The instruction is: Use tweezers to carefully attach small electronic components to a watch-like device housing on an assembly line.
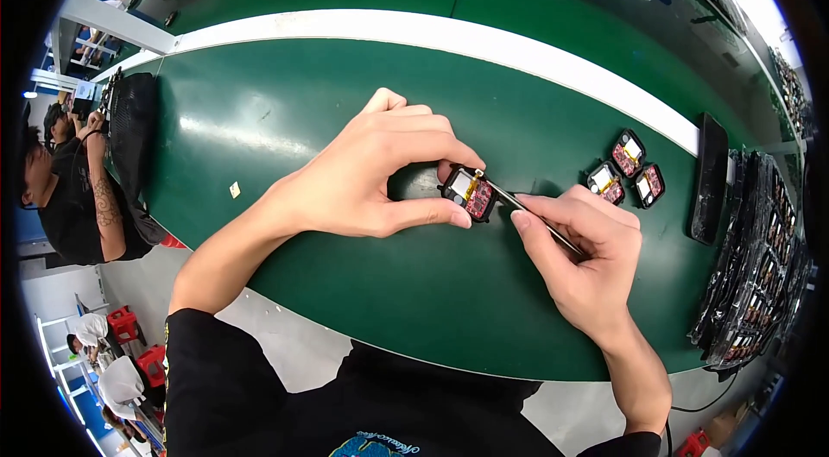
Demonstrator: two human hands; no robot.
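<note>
Note the black case held by its rim in the left hand over the table, presumably leaving its face clear for the slim tool pinched in the right hand.

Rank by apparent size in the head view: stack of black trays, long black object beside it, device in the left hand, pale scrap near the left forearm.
1. Stack of black trays
2. Long black object
3. Held device
4. Pale scrap

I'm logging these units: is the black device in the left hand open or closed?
Open: the black device shows red circuitry and a yellow strip, with no lid seen over them.
</note>
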